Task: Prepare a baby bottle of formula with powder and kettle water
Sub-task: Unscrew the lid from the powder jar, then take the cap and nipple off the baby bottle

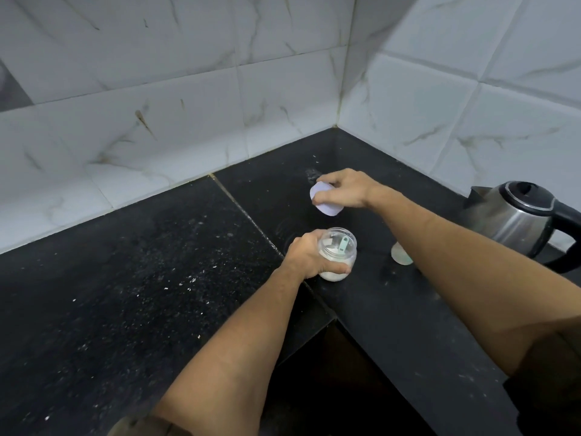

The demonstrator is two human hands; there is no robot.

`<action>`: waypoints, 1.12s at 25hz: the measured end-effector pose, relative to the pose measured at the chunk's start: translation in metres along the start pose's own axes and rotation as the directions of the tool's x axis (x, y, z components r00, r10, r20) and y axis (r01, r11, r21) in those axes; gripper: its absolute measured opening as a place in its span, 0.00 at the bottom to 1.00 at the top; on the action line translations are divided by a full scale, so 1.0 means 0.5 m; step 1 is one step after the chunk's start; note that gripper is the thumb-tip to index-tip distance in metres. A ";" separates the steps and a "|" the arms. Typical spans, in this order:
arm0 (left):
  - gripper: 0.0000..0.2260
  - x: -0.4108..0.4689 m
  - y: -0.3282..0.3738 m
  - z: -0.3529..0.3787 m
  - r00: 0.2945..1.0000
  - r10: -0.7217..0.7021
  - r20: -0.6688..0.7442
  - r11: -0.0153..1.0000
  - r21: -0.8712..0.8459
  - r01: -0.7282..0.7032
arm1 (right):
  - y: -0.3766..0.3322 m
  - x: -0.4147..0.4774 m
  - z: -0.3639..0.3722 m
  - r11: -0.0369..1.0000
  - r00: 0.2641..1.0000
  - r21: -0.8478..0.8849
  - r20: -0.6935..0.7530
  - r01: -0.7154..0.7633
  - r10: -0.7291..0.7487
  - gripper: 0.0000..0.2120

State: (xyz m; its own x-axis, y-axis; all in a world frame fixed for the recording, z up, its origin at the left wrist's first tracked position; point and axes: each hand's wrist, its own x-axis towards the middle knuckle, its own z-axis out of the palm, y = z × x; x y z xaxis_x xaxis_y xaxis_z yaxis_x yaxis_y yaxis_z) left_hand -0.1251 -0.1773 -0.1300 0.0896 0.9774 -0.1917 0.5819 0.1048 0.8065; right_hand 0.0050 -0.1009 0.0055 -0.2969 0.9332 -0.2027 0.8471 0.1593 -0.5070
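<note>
A clear plastic jar [341, 259] of white powder stands on the black counter [157, 278], uncovered, with a pale green scoop [343, 246] inside it. My left hand [306, 256] grips the jar's side. My right hand [345, 188] holds the jar's lavender lid [327, 202] tilted, above the counter behind the jar. A small clear baby bottle [401, 256] shows just right of the jar, mostly hidden by my right forearm. The steel kettle [515, 221] with a black lid and handle stands at the right.
White marble-look tiled walls [220, 105] meet in a corner behind the counter. White powder specks lie scattered on the counter's left slab. A dark gap [330, 388] opens below the counter's front edge between my arms.
</note>
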 end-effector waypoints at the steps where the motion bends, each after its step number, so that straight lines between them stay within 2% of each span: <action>1: 0.41 -0.001 0.003 -0.002 1.000 -0.002 0.003 1.000 0.025 0.002 | 0.008 0.021 0.007 0.999 1.000 0.048 -0.023 0.007 -0.006 0.21; 4: 0.40 -0.006 0.010 -0.004 1.000 0.005 -0.005 0.993 0.117 -0.005 | 0.028 0.074 0.043 0.995 1.000 0.100 0.004 0.020 -0.020 0.26; 7: 0.40 -0.007 0.014 -0.006 1.000 0.000 -0.021 0.988 0.157 0.003 | 0.036 0.116 0.079 0.985 0.984 0.101 0.098 0.137 -0.147 0.27; 9: 0.41 -0.006 0.013 -0.008 1.000 0.003 -0.029 0.985 0.174 0.002 | 0.043 0.144 0.101 0.976 0.962 0.072 0.171 0.203 -0.213 0.21; 11: 0.41 -0.003 0.012 -0.007 1.000 0.009 -0.023 0.980 0.201 -0.004 | 0.054 0.166 0.124 0.977 0.948 0.018 0.239 0.211 -0.209 0.15; 18: 0.42 0.007 0.006 -0.005 1.000 -0.010 -0.010 0.971 0.240 0.012 | 0.078 0.203 0.165 0.938 0.880 -0.195 0.442 0.285 -0.175 0.09; 24: 0.42 0.009 0.008 -0.006 1.000 -0.016 -0.002 0.971 0.237 0.016 | 0.076 0.193 0.156 0.945 0.875 -0.211 0.466 0.251 -0.128 0.12; 28: 0.40 0.008 0.017 -0.011 1.000 -0.023 0.017 0.974 0.228 0.018 | 0.071 0.153 0.096 0.971 0.924 -0.115 0.348 0.210 -0.159 0.09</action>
State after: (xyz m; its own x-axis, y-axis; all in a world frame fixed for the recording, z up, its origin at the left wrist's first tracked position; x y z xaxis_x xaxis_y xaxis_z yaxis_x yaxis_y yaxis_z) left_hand -0.1244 -0.1713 -0.1208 0.0902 0.9714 -0.2195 0.7521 0.0780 0.6544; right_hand -0.0086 -0.0393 -0.0684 -0.5623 0.7250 -0.3978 0.8106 0.3881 -0.4385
